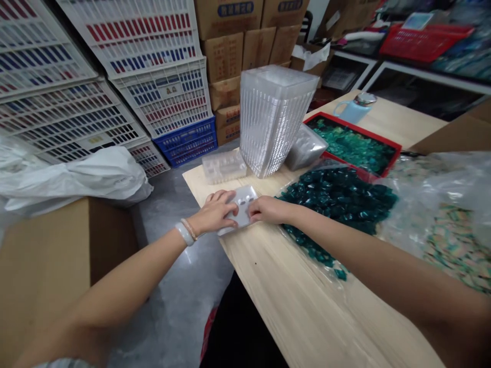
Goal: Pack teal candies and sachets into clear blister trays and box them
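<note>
A small translucent plastic tray (247, 193) lies at the table's left edge, with a few small dark marks showing on it. My left hand (215, 211) rests across its left side, fingers spread. Over the right side, my right hand (267, 209) has its fingers pinched together; whatever they hold is hidden. Just right of that hand, dark teal glossy pieces (337, 197) are heaped on clear plastic. Behind the tray stand a tall stack of clear plastic trays (268, 117) and a lower clear stack (224, 167).
A red tray (392, 159) of lighter green pieces sits farther back, near a light blue mug (355, 108). Clear bags with patterned pieces (456, 240) lie at right. White crates (164, 97) and cartons (226, 56) are stacked beyond the table; a cardboard box (46, 255) stands at left.
</note>
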Action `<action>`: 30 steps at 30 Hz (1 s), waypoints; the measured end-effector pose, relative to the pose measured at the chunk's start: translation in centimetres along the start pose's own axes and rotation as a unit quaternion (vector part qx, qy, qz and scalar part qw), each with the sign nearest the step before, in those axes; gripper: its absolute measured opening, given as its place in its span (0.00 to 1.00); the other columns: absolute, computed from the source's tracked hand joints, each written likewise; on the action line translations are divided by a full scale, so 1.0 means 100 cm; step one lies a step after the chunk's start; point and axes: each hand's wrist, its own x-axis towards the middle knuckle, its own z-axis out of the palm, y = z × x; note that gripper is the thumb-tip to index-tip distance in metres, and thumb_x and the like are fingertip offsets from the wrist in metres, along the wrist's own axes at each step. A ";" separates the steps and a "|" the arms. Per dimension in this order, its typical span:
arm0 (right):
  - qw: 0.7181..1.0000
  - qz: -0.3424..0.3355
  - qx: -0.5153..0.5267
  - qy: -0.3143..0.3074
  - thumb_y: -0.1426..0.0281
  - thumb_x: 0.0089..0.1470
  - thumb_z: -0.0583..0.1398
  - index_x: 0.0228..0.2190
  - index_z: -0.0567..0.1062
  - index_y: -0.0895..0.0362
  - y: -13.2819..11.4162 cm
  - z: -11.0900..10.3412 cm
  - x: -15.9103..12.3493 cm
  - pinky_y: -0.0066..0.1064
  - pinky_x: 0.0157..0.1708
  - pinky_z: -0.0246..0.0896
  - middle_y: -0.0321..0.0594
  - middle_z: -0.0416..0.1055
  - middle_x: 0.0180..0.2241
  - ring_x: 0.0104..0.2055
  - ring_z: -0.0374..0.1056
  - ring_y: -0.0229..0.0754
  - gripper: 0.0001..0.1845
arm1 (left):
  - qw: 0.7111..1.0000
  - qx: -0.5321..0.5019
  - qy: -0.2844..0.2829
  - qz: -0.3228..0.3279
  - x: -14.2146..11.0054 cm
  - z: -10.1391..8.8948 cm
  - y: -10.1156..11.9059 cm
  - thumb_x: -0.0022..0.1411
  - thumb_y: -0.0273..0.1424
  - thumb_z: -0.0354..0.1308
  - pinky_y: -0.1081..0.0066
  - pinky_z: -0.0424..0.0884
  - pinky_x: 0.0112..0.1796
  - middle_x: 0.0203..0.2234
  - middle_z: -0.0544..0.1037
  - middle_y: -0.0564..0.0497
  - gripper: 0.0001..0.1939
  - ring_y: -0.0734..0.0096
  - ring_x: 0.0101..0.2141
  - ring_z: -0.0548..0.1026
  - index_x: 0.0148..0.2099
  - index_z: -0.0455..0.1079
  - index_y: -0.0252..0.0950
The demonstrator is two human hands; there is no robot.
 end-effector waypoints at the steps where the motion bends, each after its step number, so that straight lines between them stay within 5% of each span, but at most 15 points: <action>1: 1.000 0.009 -0.017 -0.001 0.72 0.45 0.58 0.24 0.73 0.59 -0.002 0.000 -0.001 0.23 0.26 0.50 0.35 0.69 0.24 0.26 0.61 0.34 0.05 | 1.000 0.005 0.002 0.001 -0.001 0.000 0.002 0.48 0.45 0.55 0.53 0.50 0.49 0.54 0.54 0.50 0.16 0.54 0.53 0.50 0.36 0.67 0.42; 7: 0.973 0.044 -0.226 0.000 0.73 0.49 0.52 0.30 0.74 0.60 -0.034 0.006 -0.009 0.29 0.29 0.53 0.45 0.72 0.30 0.32 0.66 0.42 0.11 | 0.998 0.058 0.011 0.001 -0.004 0.014 0.023 0.49 0.34 0.54 0.44 0.38 0.50 0.57 0.49 0.46 0.09 0.47 0.57 0.41 0.33 0.68 0.36; 11: 0.948 0.062 -0.312 0.007 0.77 0.50 0.49 0.32 0.73 0.63 -0.058 0.012 -0.008 0.34 0.32 0.55 0.49 0.70 0.33 0.35 0.66 0.47 0.13 | 0.997 0.082 0.003 -0.018 -0.003 0.021 0.035 0.50 0.27 0.49 0.47 0.43 0.52 0.57 0.49 0.39 0.09 0.50 0.57 0.43 0.34 0.68 0.31; 16: 0.933 0.082 -0.318 0.148 0.75 0.53 0.47 0.36 0.70 0.61 -0.097 0.018 -0.044 0.39 0.38 0.51 0.49 0.67 0.37 0.40 0.61 0.48 0.14 | 0.992 0.079 0.097 0.019 -0.034 -0.024 0.070 0.54 0.28 0.46 0.51 0.42 0.54 0.56 0.53 0.40 0.10 0.56 0.57 0.45 0.35 0.67 0.31; 19: 0.918 0.120 -0.288 0.246 0.73 0.53 0.47 0.34 0.69 0.58 -0.130 0.057 -0.098 0.38 0.35 0.50 0.46 0.67 0.32 0.36 0.61 0.46 0.12 | 0.989 -0.026 0.112 0.096 -0.069 -0.043 0.103 0.55 0.36 0.48 0.55 0.46 0.54 0.57 0.54 0.48 0.10 0.61 0.57 0.47 0.36 0.66 0.37; 21: 0.926 0.170 -0.251 0.222 0.73 0.51 0.50 0.31 0.69 0.57 -0.148 0.097 -0.133 0.36 0.31 0.51 0.43 0.67 0.28 0.30 0.62 0.43 0.09 | 0.985 -0.112 0.062 0.117 -0.086 -0.028 0.120 0.55 0.37 0.49 0.62 0.53 0.52 0.56 0.55 0.47 0.13 0.65 0.55 0.52 0.42 0.64 0.39; 25: 0.948 0.213 -0.194 0.134 0.74 0.49 0.52 0.30 0.69 0.57 -0.153 0.153 -0.176 0.34 0.31 0.54 0.40 0.68 0.27 0.27 0.62 0.40 0.07 | 0.980 -0.107 -0.033 0.164 -0.085 0.043 0.134 0.55 0.39 0.50 0.59 0.53 0.52 0.52 0.61 0.45 0.19 0.64 0.53 0.56 0.49 0.61 0.39; 27: 0.937 0.260 -0.164 0.165 0.71 0.51 0.52 0.30 0.70 0.56 -0.143 0.154 -0.188 0.34 0.33 0.55 0.41 0.69 0.29 0.31 0.64 0.42 0.07 | 0.983 -0.064 -0.033 0.170 -0.072 0.067 0.134 0.54 0.38 0.51 0.54 0.49 0.52 0.52 0.61 0.46 0.18 0.59 0.54 0.54 0.47 0.64 0.40; 30: 0.891 0.348 -0.099 0.274 0.69 0.54 0.50 0.33 0.70 0.58 -0.114 0.133 -0.204 0.33 0.35 0.56 0.43 0.68 0.32 0.35 0.64 0.43 0.10 | 0.987 -0.036 0.034 0.155 -0.046 0.069 0.142 0.55 0.37 0.50 0.54 0.50 0.51 0.47 0.66 0.47 0.12 0.59 0.51 0.57 0.40 0.68 0.39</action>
